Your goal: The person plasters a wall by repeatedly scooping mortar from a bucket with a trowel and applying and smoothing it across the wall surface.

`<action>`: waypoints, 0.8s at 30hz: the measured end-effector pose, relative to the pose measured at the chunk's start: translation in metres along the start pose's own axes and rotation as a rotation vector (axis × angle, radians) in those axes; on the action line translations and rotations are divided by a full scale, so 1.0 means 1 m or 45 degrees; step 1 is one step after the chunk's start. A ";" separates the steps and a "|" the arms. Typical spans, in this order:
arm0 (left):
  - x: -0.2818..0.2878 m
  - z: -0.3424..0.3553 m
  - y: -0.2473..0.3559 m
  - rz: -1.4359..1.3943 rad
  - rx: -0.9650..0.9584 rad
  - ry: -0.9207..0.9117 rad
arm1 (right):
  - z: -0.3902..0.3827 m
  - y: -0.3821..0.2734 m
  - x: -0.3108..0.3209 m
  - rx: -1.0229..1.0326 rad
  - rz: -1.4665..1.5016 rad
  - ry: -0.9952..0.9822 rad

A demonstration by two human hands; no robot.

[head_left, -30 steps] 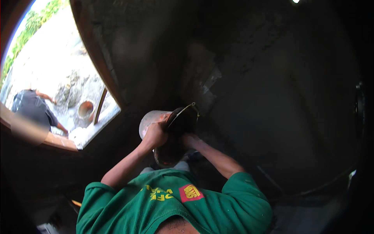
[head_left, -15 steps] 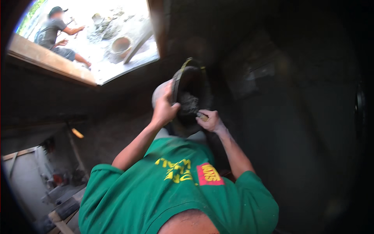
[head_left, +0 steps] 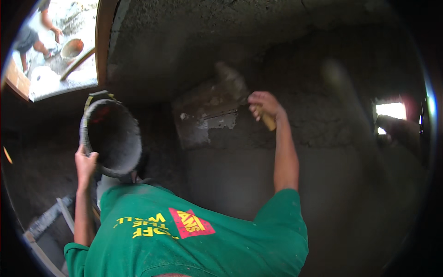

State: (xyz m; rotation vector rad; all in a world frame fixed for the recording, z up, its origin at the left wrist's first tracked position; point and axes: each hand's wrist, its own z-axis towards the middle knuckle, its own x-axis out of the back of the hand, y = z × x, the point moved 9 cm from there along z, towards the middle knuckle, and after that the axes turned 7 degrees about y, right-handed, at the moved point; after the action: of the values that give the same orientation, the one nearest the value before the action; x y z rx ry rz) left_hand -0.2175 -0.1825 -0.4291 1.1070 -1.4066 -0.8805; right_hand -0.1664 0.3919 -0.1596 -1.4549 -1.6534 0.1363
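Bucket (head_left: 114, 136) tilted at your left, mouth toward you, its rim clasped in your left hand (head_left: 86, 162), thumb lapped inside. Your right hand (head_left: 266, 104) curls closed around a wooden-handled trowel (head_left: 268, 122), raised at the rough, dark wall (head_left: 318, 127); contact unclear.

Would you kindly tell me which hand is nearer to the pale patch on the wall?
Right: the right hand, gripping a yellowish handle, is just right of the pale patch; the left hand, holding the bucket, is farther off, lower and to its left.
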 end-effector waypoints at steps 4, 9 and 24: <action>0.036 -0.018 -0.064 0.047 0.359 0.198 | 0.042 -0.021 0.184 0.233 -0.336 0.814; 0.106 -0.081 -0.128 0.183 0.581 0.598 | -0.036 -0.039 0.272 0.384 -0.016 0.978; 0.218 -0.220 -0.308 0.099 1.316 0.937 | 0.074 0.052 0.209 0.110 -0.204 0.930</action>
State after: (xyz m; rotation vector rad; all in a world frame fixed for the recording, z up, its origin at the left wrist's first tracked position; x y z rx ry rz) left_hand 0.0511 -0.4657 -0.6254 1.8550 -1.2138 0.4183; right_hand -0.1567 0.6162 -0.1218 -1.1098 -1.1308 -0.3707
